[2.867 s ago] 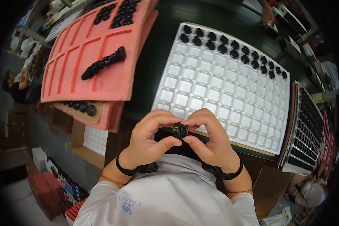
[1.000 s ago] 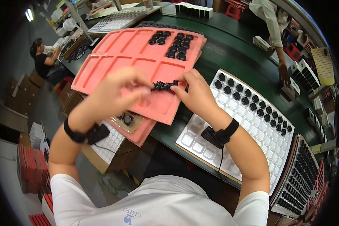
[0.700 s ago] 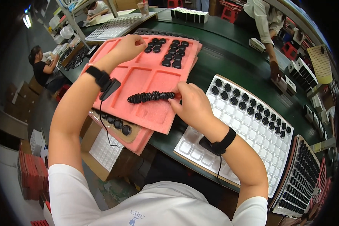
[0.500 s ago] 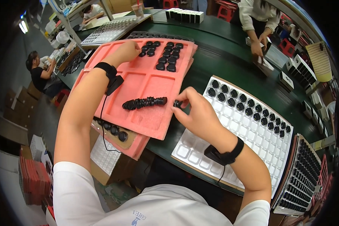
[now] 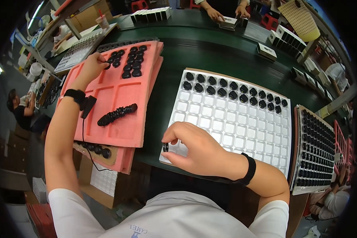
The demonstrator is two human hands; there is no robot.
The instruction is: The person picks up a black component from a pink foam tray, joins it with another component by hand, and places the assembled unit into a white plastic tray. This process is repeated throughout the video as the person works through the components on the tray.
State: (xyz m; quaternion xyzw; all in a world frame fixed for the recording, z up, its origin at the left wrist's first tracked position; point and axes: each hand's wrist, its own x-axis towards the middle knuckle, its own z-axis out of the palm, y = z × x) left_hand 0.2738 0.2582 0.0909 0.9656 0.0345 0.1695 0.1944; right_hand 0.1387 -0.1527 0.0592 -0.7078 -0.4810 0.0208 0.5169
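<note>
In my right hand (image 5: 196,148) a small black round part (image 5: 165,147) is pinched between thumb and fingertips, above the near left corner of the white tray (image 5: 226,137). Black round parts (image 5: 222,93) fill most of that tray's two far rows of pockets. My left hand (image 5: 93,68) reaches over the pink foam tray (image 5: 119,93), its fingertips closed on a black round part (image 5: 107,65) beside a small group of others (image 5: 116,58). Another group (image 5: 134,61) lies in the compartment to its right. A slanting row of stacked black parts (image 5: 117,115) rests in the near compartment.
Under the pink tray are more pink trays and a board with black parts (image 5: 97,149). A filled tray (image 5: 315,150) stands at the right. Across the green table (image 5: 178,55) a co-worker's hands (image 5: 226,14) handle white boxes (image 5: 228,22). A white box (image 5: 266,51) lies on the far right.
The view has turned rightward. My right hand, with its black part, has moved from beside the pink tray to over the white tray's near left corner. My left hand stays at the far group.
</note>
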